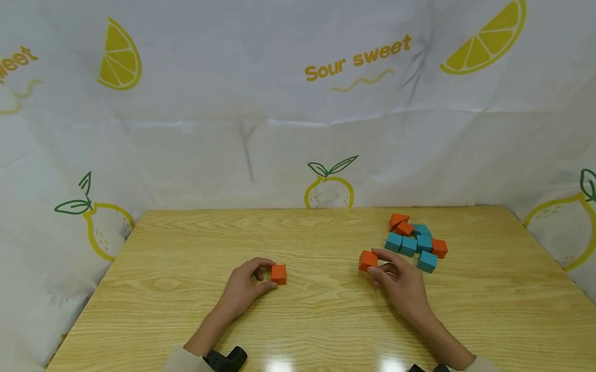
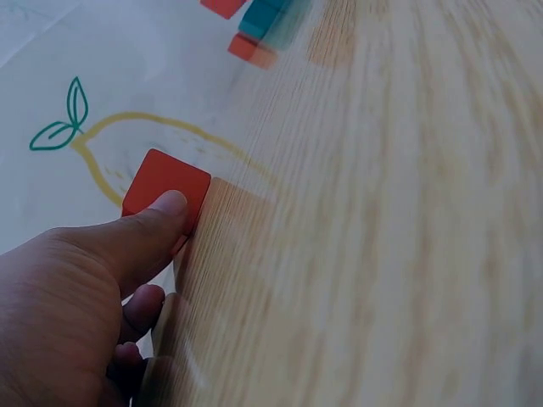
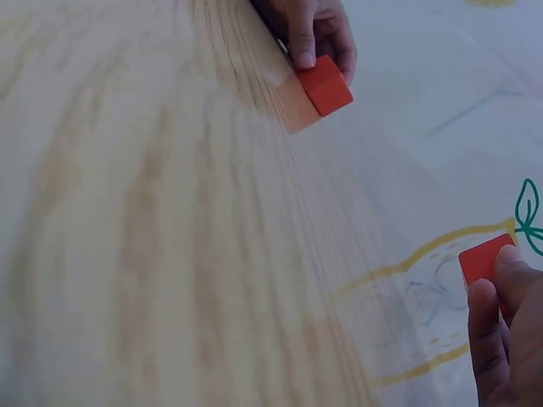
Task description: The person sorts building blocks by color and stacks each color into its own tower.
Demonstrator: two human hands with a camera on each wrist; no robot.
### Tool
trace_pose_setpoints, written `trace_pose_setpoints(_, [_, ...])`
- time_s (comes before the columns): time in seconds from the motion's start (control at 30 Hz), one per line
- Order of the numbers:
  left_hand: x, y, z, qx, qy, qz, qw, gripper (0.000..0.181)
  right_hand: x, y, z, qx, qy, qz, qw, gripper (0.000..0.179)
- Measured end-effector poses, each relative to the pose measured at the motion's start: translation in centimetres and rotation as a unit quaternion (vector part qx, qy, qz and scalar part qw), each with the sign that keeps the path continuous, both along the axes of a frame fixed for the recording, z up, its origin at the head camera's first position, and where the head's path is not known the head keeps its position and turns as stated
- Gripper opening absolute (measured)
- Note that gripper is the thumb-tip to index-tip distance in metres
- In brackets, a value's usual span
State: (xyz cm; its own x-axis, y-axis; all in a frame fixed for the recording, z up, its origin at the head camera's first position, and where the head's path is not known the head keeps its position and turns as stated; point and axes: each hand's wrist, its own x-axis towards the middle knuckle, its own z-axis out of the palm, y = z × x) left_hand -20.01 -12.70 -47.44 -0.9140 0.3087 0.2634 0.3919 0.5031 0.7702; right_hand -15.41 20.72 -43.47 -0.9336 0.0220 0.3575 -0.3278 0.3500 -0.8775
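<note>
My left hand pinches an orange cube between thumb and fingers, and the cube sits on the table left of centre. In the left wrist view the thumb presses against a face of this orange cube. Off to the right, my right hand holds a second orange cube by its thumb and fingertips. The right wrist view shows this cube in the fingers, seemingly raised off the table, with the left hand's cube farther away.
Behind the right hand lies a cluster of several blue blocks and orange blocks, some touching or leaning together. The wooden table ends at a white lemon-printed cloth hanging behind and at both sides.
</note>
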Motion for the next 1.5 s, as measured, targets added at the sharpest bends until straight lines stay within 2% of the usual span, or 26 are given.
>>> trace_pose_setpoints(0.37, [0.0, -0.1, -0.2, 0.003, 0.016, -0.004, 0.9999, 0.038, -0.4, -2.5, 0.1, -0.033, -0.002, 0.027, 0.9991, 0.036])
trace_pose_setpoints(0.7, [-0.1, 0.0, -0.2, 0.005, 0.008, -0.004, 0.9999, 0.038, -0.9, -4.9, -0.1, -0.045, 0.012, 0.058, 0.9972, 0.036])
trace_pose_setpoints(0.9, [-0.2, 0.0, -0.3, 0.007, 0.016, -0.005, 0.9998, 0.039, -1.1, -6.3, 0.0, -0.039, 0.02, 0.07, 0.9965, 0.036])
trace_pose_setpoints(1.17, [-0.2, -0.2, -0.4, 0.008, 0.025, -0.007, 0.9996, 0.037, -1.3, -8.5, 0.3, -0.028, 0.026, 0.106, 0.9936, 0.036])
trace_pose_setpoints(1.33, [-0.2, -0.1, -0.3, 0.009, 0.02, -0.007, 0.9997, 0.038, -1.3, -9.6, 0.3, -0.016, 0.029, 0.119, 0.9923, 0.036])
trace_pose_setpoints(1.47, [-0.2, -0.1, -0.2, 0.009, 0.013, -0.007, 0.9998, 0.037, -1.5, -10.2, 0.1, -0.012, 0.035, 0.129, 0.991, 0.037])
trace_pose_setpoints(1.5, [-0.2, -0.1, -0.2, 0.009, 0.013, -0.007, 0.9999, 0.037, -1.7, -10.3, -0.4, -0.015, 0.036, 0.131, 0.9906, 0.037])
